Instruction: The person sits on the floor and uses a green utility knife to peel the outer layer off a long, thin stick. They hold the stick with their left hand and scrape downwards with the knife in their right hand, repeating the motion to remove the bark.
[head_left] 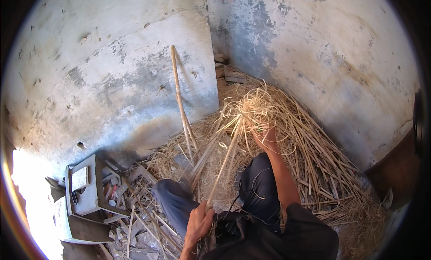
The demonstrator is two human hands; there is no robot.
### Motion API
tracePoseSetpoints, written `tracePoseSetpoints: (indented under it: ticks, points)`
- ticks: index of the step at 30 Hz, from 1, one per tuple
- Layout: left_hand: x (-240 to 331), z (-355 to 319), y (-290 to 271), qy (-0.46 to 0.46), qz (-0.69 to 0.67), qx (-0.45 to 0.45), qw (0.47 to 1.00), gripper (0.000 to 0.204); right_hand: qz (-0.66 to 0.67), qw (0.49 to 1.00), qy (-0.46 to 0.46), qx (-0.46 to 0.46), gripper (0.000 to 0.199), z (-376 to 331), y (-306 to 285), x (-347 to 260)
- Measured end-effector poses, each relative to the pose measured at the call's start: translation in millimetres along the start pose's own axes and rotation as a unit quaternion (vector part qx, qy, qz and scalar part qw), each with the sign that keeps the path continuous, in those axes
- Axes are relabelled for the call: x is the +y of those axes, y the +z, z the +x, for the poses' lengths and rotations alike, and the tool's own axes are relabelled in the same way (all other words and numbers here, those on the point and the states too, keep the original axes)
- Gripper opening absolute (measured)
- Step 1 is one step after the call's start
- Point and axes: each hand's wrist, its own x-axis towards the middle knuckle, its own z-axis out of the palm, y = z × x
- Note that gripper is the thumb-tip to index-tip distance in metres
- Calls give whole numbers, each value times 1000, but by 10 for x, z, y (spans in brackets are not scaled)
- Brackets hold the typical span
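Note:
My left hand [200, 222] is closed around the near end of a long pale cane strip [224, 165] that runs up and to the right. My right hand [265, 136] is stretched forward with the arm straight. It grips a tangled bunch of thin curled cane shavings [251, 109] at the far end of the strip. Both hands work above my knees in dark blue trousers [258, 188].
A thick heap of split cane and straw [314, 156] covers the floor in the corner of two worn plastered walls. A long stick [179, 98] leans against the left wall. A small grey wooden stool [85, 188] and scrap wood pieces lie at the left.

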Motion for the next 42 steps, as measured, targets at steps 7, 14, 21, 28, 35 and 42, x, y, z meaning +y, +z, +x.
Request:
tracePoseSetpoints:
  ticks: [7, 14, 21, 28, 35, 42]
  points:
    - [141, 138, 52, -26, -15, 23, 999, 36, 282, 923, 244, -92, 39, -282, -148, -512]
    - [489, 406, -2, 19, 74, 143, 987, 34, 445, 856, 137, -223, 30, -685, -206, -911]
    - [523, 496, 3, 90, 74, 166, 979, 38, 320, 931, 27, -173, 32, -668, -331, -1434]
    - [620, 473, -1, 92, 38, 152, 983, 39, 268, 944, -87, -171, 29, -627, -345, -1464]
    - [676, 486, -50, 117, 23, 136, 983, 34, 250, 946, -120, -165, 24, -616, -390, -1519]
    - [700, 475, -2, 89, 35, 117, 989, 32, 232, 955, -160, -94, 34, -577, -311, -1465]
